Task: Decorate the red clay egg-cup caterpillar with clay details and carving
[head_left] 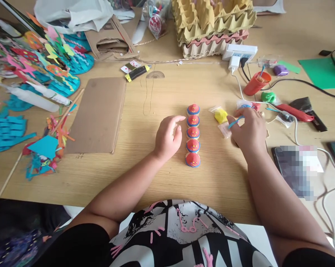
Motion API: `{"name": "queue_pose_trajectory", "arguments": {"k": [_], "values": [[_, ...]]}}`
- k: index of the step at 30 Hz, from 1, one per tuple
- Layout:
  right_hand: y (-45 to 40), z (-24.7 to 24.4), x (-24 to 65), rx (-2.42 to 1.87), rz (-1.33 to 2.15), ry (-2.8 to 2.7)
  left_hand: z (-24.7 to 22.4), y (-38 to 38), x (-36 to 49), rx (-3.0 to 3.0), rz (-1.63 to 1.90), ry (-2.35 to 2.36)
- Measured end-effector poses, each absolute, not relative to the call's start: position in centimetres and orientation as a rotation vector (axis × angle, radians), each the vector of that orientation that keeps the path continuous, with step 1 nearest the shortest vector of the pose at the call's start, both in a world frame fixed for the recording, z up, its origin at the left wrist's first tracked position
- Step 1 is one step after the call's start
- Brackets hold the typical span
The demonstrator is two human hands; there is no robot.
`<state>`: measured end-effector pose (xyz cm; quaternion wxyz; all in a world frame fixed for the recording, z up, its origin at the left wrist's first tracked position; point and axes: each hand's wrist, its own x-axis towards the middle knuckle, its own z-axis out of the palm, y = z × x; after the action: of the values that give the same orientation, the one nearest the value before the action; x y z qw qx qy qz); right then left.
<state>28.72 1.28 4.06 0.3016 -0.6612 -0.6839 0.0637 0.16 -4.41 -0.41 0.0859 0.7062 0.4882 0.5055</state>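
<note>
Several red domed pieces [193, 132] with yellow smiling faces and blue rims stand in a column on the wooden table. Just left of the column is my left hand [168, 138], fingers curved and apart, holding nothing. My right hand [249, 129] is to the right of the column, its fingers closed on a thin blue stick [235, 122]. Beside it lie a yellow lump of clay [220, 115] in a clear bag and, partly hidden behind my fingers, a blue lump in a bag.
Brown cardboard [96, 115] lies at the left, near blue woven paper crafts [6, 131]. Egg trays [212, 26] are stacked at the back beside a power strip [241, 52]. An orange cup [256, 83], a white cable [295, 129] and a phone [288, 170] are at the right.
</note>
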Motion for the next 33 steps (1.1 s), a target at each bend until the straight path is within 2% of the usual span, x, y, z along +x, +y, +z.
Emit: {"name": "queue_pose_trajectory", "arguments": {"k": [4,8,15,21,25,33], "values": [[1.3,5.5,30.9,-1.871,0.293,-1.989,-0.6,-4.2,0.1,2.188,1.541,1.430],[1.7,5.4,33.1,-1.703,0.494,-2.278,-0.4,-4.2,0.1,2.201,1.564,1.400],[2.5,3.4,33.8,-1.591,0.406,-2.471,0.1,-4.3,0.2,2.238,1.626,1.315],[2.2,4.0,33.4,-1.630,0.365,-2.391,0.6,-4.3,0.2,2.246,1.652,1.302],[1.0,4.8,30.9,-1.511,0.406,-2.134,1.0,-4.6,0.3,2.270,1.652,1.307],[-2.2,3.8,24.4,-1.032,0.628,-2.003,1.5,-5.4,1.0,2.349,1.562,1.306]]}}
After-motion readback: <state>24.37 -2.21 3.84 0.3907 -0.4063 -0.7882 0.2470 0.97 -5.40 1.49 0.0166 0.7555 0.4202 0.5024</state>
